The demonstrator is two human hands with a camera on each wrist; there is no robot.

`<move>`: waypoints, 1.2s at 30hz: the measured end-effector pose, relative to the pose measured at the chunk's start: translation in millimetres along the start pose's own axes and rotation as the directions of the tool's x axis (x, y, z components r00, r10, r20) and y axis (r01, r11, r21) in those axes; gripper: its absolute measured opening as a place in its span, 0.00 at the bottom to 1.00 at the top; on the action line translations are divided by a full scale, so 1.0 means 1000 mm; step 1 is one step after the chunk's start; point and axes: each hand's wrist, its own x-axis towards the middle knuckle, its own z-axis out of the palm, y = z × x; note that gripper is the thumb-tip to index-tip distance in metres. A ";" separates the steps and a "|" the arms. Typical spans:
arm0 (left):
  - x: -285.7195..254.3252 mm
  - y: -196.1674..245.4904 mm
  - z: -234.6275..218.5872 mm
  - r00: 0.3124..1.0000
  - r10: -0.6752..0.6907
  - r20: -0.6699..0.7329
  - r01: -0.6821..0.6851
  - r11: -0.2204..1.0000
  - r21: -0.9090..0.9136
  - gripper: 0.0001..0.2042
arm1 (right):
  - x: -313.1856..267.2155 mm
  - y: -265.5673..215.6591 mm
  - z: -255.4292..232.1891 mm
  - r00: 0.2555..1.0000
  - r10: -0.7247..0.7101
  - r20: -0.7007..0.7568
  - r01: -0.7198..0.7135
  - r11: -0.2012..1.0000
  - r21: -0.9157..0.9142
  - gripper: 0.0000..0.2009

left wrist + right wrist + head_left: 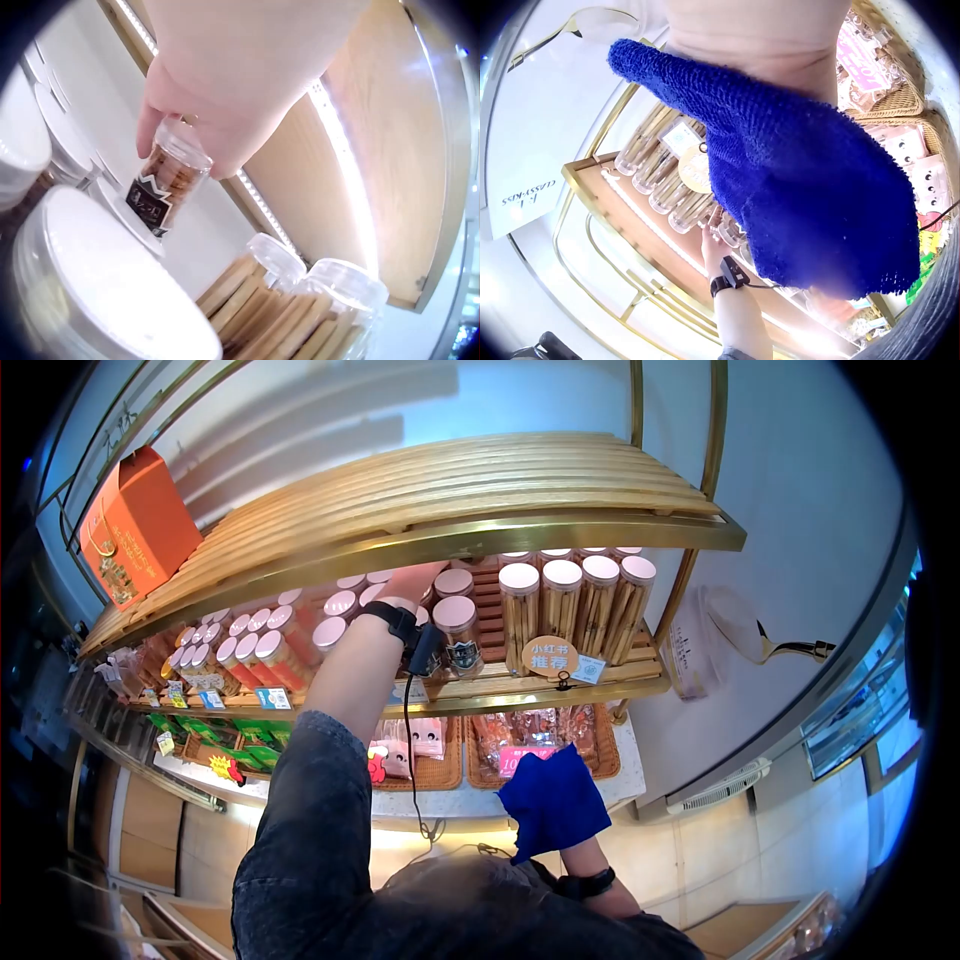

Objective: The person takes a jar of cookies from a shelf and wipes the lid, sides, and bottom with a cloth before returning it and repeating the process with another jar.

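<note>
My left hand (232, 82) reaches under the upper slatted shelf and grips a clear snack jar (169, 184) by its top. Brown pieces fill that jar, and a black label with a white zigzag edge is on its side. White-lidded jars (112, 277) stand close below and beside it. In the head view the upper shelf's edge partly covers this hand. My right hand (780, 49) holds a blue cloth (556, 802) in front of the lower baskets. The cloth drapes over most of that hand and hides nearly all its fingers.
Tall jars of stick snacks (580, 610) stand at the middle shelf's right end, with an orange round sign (550, 657) before them. An orange gift box (140, 525) sits on the upper slatted shelf (450, 480). Wicker baskets (463, 755) of packets lie below. A black cable (408, 760) hangs from the left wrist.
</note>
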 end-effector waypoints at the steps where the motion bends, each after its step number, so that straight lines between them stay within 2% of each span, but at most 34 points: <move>1: -0.001 -0.001 -0.007 0.999 -0.034 -0.007 0.033 0.995 -0.098 0.17 | 0.001 -0.001 -0.001 1.000 -0.004 -0.002 0.004 1.000 0.001 0.08; 5: -0.020 -0.004 -0.036 0.987 -0.158 -0.022 0.134 0.897 -0.422 0.17 | 0.006 -0.007 -0.005 1.000 -0.023 -0.001 0.023 1.000 0.003 0.08; 8: -0.044 -0.003 -0.060 0.973 -0.228 -0.045 0.164 0.812 -0.561 0.17 | 0.009 -0.012 -0.011 0.999 -0.036 -0.001 0.036 0.999 -0.001 0.08; 9: -0.053 0.003 -0.069 0.972 -0.230 -0.051 0.163 0.814 -0.558 0.17 | 0.010 -0.014 -0.013 0.999 -0.039 0.000 0.039 0.999 -0.008 0.08; 11: -0.087 0.018 -0.089 0.895 -0.412 -0.171 0.235 0.762 -0.603 0.20 | 0.012 -0.017 -0.021 0.999 -0.048 0.003 0.048 0.999 -0.019 0.08; 12: -0.101 0.017 -0.097 0.892 -0.414 -0.180 0.234 0.765 -0.600 0.20 | 0.015 -0.019 -0.026 0.999 -0.051 0.004 0.051 0.998 -0.030 0.08; 14: -0.134 0.012 -0.112 0.942 -0.282 -0.184 0.063 0.685 -0.726 0.16 | 0.021 -0.025 -0.036 0.997 -0.073 0.002 0.073 0.996 -0.048 0.08; 15: -0.150 0.015 -0.119 0.940 -0.291 -0.176 0.079 0.690 -0.719 0.15 | 0.022 -0.028 -0.039 0.996 -0.086 0.007 0.087 0.995 -0.039 0.08; 17: -0.180 0.004 -0.131 0.954 -0.269 -0.133 0.078 0.651 -0.755 0.14 | 0.023 -0.033 -0.041 0.988 0.115 0.107 -0.120 0.991 0.050 0.12; 18: -0.198 0.000 -0.133 0.959 -0.241 -0.147 0.042 0.635 -0.772 0.14 | 0.002 -0.015 -0.013 0.960 0.233 0.155 -0.279 0.756 0.592 0.21; 19: -0.218 -0.004 -0.136 0.965 -0.211 -0.157 0.008 0.619 -0.785 0.14 | -0.001 -0.006 0.002 0.960 0.225 0.165 -0.279 0.751 0.599 0.21; 20: -0.237 -0.016 -0.137 0.961 -0.242 -0.138 0.030 0.582 -0.812 0.15 | -0.003 -0.001 0.014 0.954 0.235 0.185 -0.204 0.057 0.977 0.25; 21: -0.259 -0.016 -0.137 0.965 -0.244 -0.100 0.037 0.500 -0.865 0.16 | -0.007 -0.002 0.020 0.947 0.236 0.220 -0.004 -0.675 0.738 0.29; 22: -0.279 -0.016 -0.134 0.959 -0.258 -0.117 0.023 0.482 -0.876 0.17 | -0.001 -0.011 0.008 0.941 0.238 0.240 -0.012 -0.685 0.728 0.29; 23: -0.296 -0.015 -0.129 0.953 -0.273 -0.128 0.013 0.462 -0.887 0.17 | 0.012 -0.018 -0.007 0.983 0.130 0.131 0.019 -0.777 0.629 0.32; 24: -0.313 -0.005 -0.127 0.940 -0.319 -0.124 0.053 0.493 -0.869 0.20 | 0.020 -0.024 -0.016 0.999 0.043 0.009 0.032 -0.855 0.518 0.35; 25: -0.329 -0.005 -0.123 0.935 -0.340 -0.101 0.083 0.488 -0.869 0.20 | 0.018 -0.029 -0.015 0.998 0.032 0.046 -0.004 -0.779 0.627 0.36; 27: -0.354 -0.003 -0.114 0.947 -0.315 -0.065 0.066 0.389 -0.919 0.21 | 0.026 -0.056 -0.028 0.995 -0.045 0.089 -0.095 -0.681 0.726 0.36; 28: -0.363 0.011 -0.112 0.950 -0.310 -0.038 0.083 0.367 -0.926 0.21 | 0.019 -0.064 -0.010 0.999 -0.038 0.023 -0.037 -0.417 0.908 0.35; 29: -0.373 0.016 -0.109 0.947 -0.319 -0.025 0.096 0.358 -0.929 0.21 | 0.013 -0.070 0.007 0.997 -0.061 -0.041 0.034 -0.109 0.993 0.35; 31: -0.391 0.022 -0.104 0.958 -0.286 0.024 0.103 0.266 -0.958 0.20 | 0.037 -0.085 -0.026 0.946 -0.251 -0.207 0.283 0.324 0.903 0.39; 32: -0.398 0.023 -0.104 0.948 -0.314 0.049 0.124 0.224 -0.967 0.19 | 0.024 -0.096 -0.014 0.983 -0.156 0.100 -0.095 0.041 0.995 0.36; 33: -0.404 0.029 -0.104 0.950 -0.310 0.043 0.116 0.220 -0.969 0.19 | 0.027 -0.099 -0.007 0.986 -0.095 0.140 -0.144 -0.036 0.989 0.36; 35: -0.415 0.045 -0.105 0.945 -0.328 0.003 0.095 0.264 -0.960 0.19 | 0.028 -0.104 -0.014 0.996 -0.038 -0.075 0.078 0.072 0.994 0.34; 36: -0.419 0.047 -0.104 0.918 -0.397 -0.011 0.128 0.321 -0.938 0.19 | 0.027 -0.096 -0.010 0.974 -0.046 -0.221 0.218 0.437 0.873 0.33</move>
